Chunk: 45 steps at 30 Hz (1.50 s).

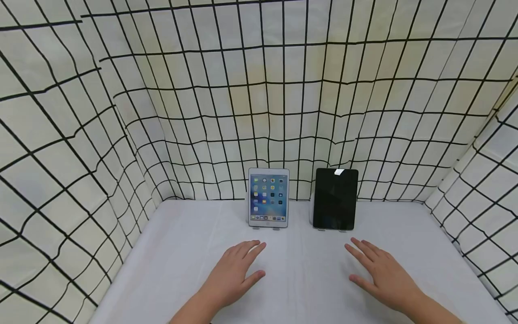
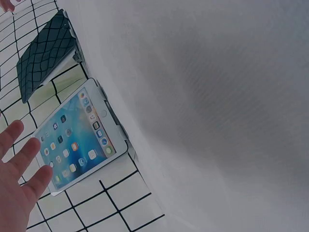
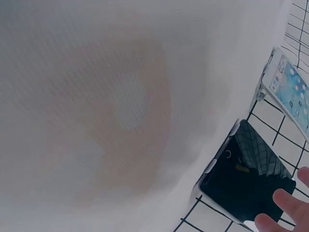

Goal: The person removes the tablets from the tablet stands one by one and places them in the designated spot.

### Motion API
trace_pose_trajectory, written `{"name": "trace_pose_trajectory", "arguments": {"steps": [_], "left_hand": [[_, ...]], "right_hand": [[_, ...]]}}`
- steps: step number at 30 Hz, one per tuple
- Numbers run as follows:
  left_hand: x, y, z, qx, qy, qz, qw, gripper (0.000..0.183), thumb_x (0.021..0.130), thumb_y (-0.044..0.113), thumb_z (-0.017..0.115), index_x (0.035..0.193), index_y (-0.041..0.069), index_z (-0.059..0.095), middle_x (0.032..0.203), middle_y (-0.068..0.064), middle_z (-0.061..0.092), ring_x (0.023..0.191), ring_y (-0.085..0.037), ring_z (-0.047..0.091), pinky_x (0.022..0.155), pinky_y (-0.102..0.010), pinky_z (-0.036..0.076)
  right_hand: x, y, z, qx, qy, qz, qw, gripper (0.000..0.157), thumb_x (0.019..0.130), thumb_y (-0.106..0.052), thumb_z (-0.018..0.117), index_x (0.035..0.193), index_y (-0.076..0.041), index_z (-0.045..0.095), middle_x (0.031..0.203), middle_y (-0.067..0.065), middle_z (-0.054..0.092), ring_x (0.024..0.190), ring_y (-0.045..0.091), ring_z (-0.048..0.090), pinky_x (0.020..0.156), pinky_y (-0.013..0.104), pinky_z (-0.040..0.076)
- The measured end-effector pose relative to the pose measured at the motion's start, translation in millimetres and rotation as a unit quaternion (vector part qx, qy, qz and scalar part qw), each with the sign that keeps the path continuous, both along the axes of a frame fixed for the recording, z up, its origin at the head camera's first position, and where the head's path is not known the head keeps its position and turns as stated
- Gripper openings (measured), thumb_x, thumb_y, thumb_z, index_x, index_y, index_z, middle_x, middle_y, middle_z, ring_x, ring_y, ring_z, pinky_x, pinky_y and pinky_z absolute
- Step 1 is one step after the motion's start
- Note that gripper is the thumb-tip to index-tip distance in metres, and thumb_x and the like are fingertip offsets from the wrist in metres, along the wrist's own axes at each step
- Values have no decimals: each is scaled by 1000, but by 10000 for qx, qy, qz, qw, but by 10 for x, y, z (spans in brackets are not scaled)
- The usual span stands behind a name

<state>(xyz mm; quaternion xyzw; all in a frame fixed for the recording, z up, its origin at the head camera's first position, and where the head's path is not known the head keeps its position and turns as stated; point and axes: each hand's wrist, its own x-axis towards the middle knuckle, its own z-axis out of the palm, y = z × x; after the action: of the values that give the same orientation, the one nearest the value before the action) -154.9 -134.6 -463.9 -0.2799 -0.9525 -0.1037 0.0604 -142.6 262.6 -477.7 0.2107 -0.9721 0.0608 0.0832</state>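
A white tablet (image 1: 268, 197) with a lit home screen of app icons stands upright on a stand at the back of the table. To its right is a black tablet (image 1: 335, 199), its screen dark, also propped on a stand. My left hand (image 1: 232, 274) hovers in front of the white tablet, fingers extended and holding nothing. In front of the black one, my right hand (image 1: 384, 276) is likewise spread and holds nothing. Both wrist views show fingers near the tablets, with the white tablet (image 2: 79, 137) nearest the left hand and the black tablet (image 3: 246, 174) nearest the right.
A white cloth-covered table (image 1: 299, 288) lies under both hands. White walls with a black grid (image 1: 283, 99) rise behind the tablets and along the left and right sides.
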Motion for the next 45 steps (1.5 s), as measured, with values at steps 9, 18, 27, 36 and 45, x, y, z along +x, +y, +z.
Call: {"name": "trace_pose_trajectory", "arguments": {"steps": [9, 18, 27, 36, 45], "left_hand": [[-84, 85, 31, 271, 22, 121, 9996, 64, 91, 64, 26, 144, 30, 28, 143, 8, 36, 129, -15, 35, 104, -45, 32], [-182, 219, 41, 437, -72, 178, 9989, 64, 91, 65, 24, 145, 31, 26, 143, 6, 37, 130, -17, 35, 104, -46, 32], [-277, 365, 26, 646, -13, 241, 9976, 62, 92, 62, 26, 144, 28, 28, 143, 7, 36, 131, -16, 34, 106, -45, 30], [-361, 540, 38, 990, -52, 350, 9945, 64, 92, 63, 21, 143, 26, 33, 142, 5, 40, 131, -16, 35, 103, -45, 33], [-418, 653, 24, 1175, -72, 332, 9925, 63, 92, 63, 21, 140, 25, 36, 140, 4, 42, 130, -17, 37, 103, -45, 35]], "right_hand": [[-92, 16, 13, -195, -3, -143, 9997, 70, 85, -62, 49, 144, -33, 28, 147, -1, 34, 127, 28, 39, 95, 55, 38], [-147, 40, -26, -298, -108, -388, 9987, 69, 86, -64, 44, 144, -28, 32, 146, 3, 36, 125, 30, 41, 94, 57, 38], [-186, 42, -28, -443, -180, -610, 9970, 70, 87, -63, 43, 144, -24, 32, 145, 7, 37, 123, 33, 43, 94, 58, 38], [-248, 76, -38, -497, -403, -840, 9944, 77, 85, -70, 35, 144, -20, 32, 145, 9, 35, 126, 35, 38, 97, 58, 35], [-292, 120, -41, -575, -400, -950, 9930, 76, 86, -68, 37, 143, -18, 34, 144, 12, 36, 126, 37, 38, 96, 58, 36]]}}
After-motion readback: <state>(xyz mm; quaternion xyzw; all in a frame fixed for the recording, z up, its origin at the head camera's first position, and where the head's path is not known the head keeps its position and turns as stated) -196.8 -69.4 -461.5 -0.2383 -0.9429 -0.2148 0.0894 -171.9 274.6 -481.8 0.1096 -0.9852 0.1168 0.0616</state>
